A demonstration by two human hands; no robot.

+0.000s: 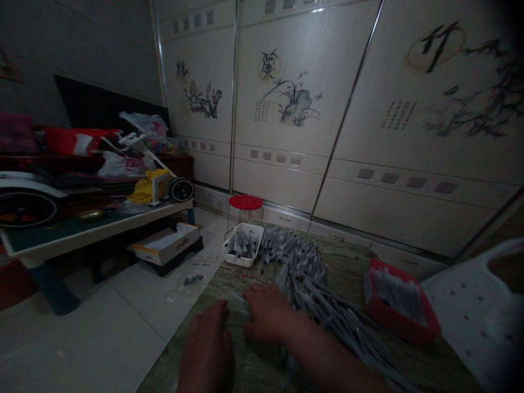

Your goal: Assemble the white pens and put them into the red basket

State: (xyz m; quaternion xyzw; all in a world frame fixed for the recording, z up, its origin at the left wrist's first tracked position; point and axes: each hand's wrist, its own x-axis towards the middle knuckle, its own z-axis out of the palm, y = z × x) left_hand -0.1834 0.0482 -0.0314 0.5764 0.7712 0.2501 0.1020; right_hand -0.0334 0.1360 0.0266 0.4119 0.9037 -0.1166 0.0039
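My right hand reaches in from the right, its fingers bent around a few thin clear plastic tubes low over the table. On the other side of them is my left hand, fingers stretched forward and thumb apart, with nothing visible in it. Dim light and blur hide the fingertips' exact contact. Beyond and right of my right hand lies a large heap of thin grey tube-like sticks. Longer ones run beside my right forearm.
A white basket of short grey pieces stands at the table's far left corner. A red basket holds pale tubes at right, beside a white plastic chair. A red stool stands behind; a cluttered low table is at left.
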